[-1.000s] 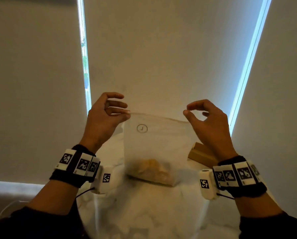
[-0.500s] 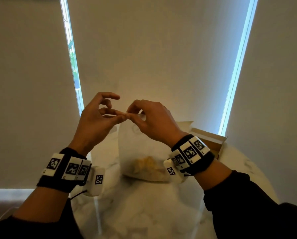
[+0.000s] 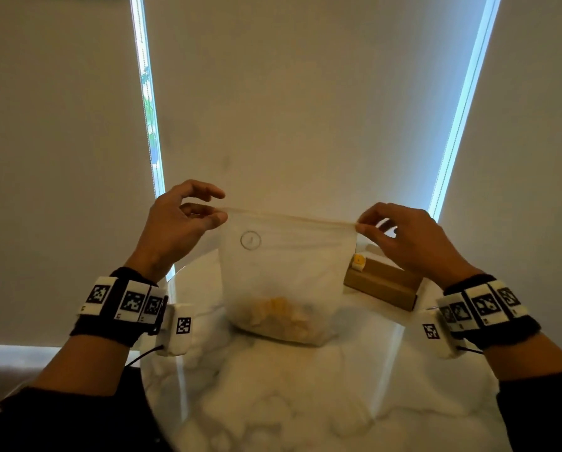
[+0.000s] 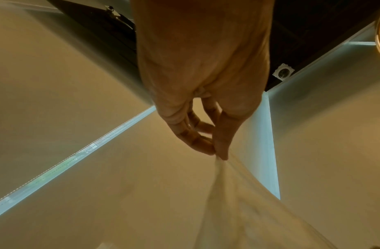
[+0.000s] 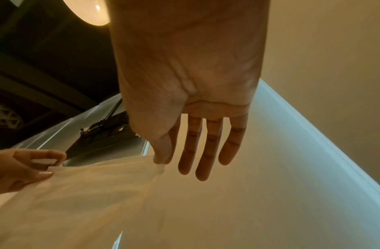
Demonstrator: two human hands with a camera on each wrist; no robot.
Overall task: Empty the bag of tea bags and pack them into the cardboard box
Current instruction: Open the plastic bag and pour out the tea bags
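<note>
In the middle of the head view the bag (image 3: 282,272) stood on the table (image 3: 273,402), tea bags (image 3: 278,316) at its bottom, with the box (image 3: 382,283) behind it to the right. The left hand (image 3: 175,230) and the right hand (image 3: 406,241) each pinched one top corner between thumb and forefinger, other fingers loose. I judged that so small a pinch could slip on the smooth film, and a sharp pull could throw tea bags off the table.
</note>
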